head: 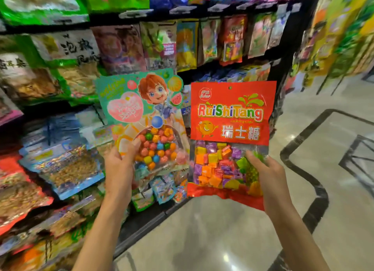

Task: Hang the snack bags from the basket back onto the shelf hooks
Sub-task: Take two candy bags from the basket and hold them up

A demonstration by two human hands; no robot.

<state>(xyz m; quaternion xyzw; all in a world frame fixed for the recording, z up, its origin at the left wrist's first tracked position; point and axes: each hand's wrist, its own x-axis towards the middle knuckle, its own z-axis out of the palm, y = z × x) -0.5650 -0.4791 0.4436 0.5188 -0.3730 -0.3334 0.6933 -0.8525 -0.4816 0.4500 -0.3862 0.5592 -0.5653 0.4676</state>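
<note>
Currently grips green bag (141, 113) low with left hand (119, 163) | red bag (232, 117) low with right hand (267, 171) | risks floppy tops missing shelf hooks (183, 9)

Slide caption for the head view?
Left hand holds a cartoon gumball bag, right hand a red RuiShiTang candy bag, before snack shelves.

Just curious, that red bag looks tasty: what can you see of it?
The glossy red plastic candy bag is flat and rectangular, held upright, facing the camera. It reads "RuiShiTang" above pale Chinese characters beside a smiling orange cartoon. A clear lower window shows wrapped square sweets in purple, orange, yellow and green. A small hang hole sits at the top edge. The right hand grips its lower right side.
</note>
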